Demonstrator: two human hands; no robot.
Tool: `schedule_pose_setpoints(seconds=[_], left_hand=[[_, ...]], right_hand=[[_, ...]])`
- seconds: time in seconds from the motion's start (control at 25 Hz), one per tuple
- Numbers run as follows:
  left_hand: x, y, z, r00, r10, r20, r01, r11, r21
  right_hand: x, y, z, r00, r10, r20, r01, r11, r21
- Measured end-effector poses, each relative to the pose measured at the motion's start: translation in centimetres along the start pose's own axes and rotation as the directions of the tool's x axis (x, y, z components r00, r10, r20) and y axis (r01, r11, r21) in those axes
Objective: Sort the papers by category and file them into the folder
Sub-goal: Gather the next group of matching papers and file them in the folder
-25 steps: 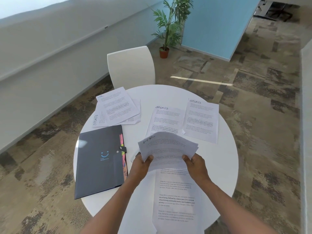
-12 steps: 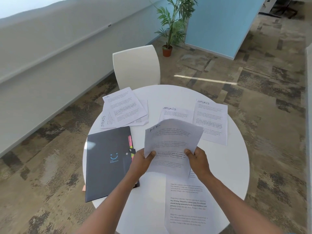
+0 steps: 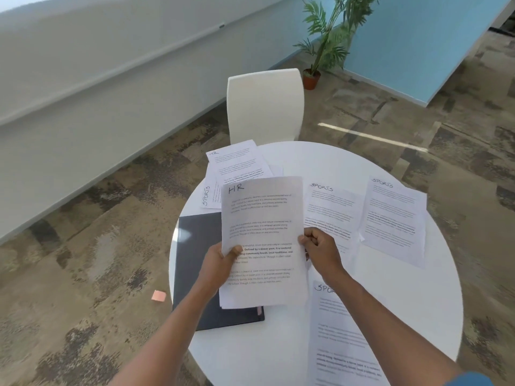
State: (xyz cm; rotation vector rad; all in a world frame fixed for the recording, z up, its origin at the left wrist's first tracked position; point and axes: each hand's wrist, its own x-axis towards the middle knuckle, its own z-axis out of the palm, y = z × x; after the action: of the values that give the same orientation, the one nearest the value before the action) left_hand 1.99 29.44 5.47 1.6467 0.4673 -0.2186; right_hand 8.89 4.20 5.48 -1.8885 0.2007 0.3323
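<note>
- We take this for an office meeting corner: a round white desk (image 3: 404,277) with a white chair (image 3: 264,107) drawn up to it.
- Patterned carpet tiles (image 3: 83,246), a pale blue partition wall (image 3: 412,43) and a potted plant (image 3: 326,43) suit it.
- We read "HR" and "SPORTS" on printed papers (image 3: 393,215).

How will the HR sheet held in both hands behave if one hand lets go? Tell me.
The HR sheet would probably flop: it is thin paper, gripped only at its side edges by the left hand and right hand. It looks light, so it may flutter. More sheets seem stacked behind it and could slide apart.
</note>
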Motion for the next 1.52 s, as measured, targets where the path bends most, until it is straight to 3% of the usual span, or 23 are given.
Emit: schedule_pose_setpoints(seconds=[0.28, 0.6, 0.88, 0.96, 1.12, 1.24, 1.52], left_hand=[[4.7, -1.3, -7.4, 0.978, -0.131, -0.162, 0.122, 0.99, -0.067], [8.8, -2.9, -10.4, 0.953, -0.215, -0.212, 0.171, 0.963, -0.21], [12.3, -3.7, -11.3, 0.946, -0.254, -0.202, 0.191, 0.939, -0.285], [12.8, -4.0, -11.2, 0.945, -0.26, -0.197, 0.191, 0.93, -0.313], [12.8, -4.8, -11.2, 0.932, -0.291, -0.215, 0.203, 0.912, -0.356], [12.6, -5.8, -11.6, 0.919, -0.307, -0.248, 0.205, 0.908, -0.366], [12.1, -6.7, -12.5, 0.919, -0.302, -0.254, 0.211, 0.92, -0.331]], right_hand=[[6.0, -2.2, 5.1, 0.993, 0.106, 0.058, -0.106, 0.994, -0.001], [15.2, -2.9, 8.5, 0.919, 0.366, 0.143, -0.342, 0.924, -0.17], [22.9, -3.8, 11.1, 0.984, 0.13, -0.12, -0.172, 0.862, -0.476], [24.8, -4.1, 12.0, 0.987, 0.089, -0.135, -0.152, 0.798, -0.583], [26.3, -4.4, 14.0, 0.974, 0.141, -0.175, -0.225, 0.616, -0.755], [26.7, -4.0, 14.7, 0.96, 0.167, -0.223, -0.278, 0.567, -0.775], [27.1, -3.2, 14.6, 0.932, 0.226, -0.282, -0.362, 0.584, -0.727]])
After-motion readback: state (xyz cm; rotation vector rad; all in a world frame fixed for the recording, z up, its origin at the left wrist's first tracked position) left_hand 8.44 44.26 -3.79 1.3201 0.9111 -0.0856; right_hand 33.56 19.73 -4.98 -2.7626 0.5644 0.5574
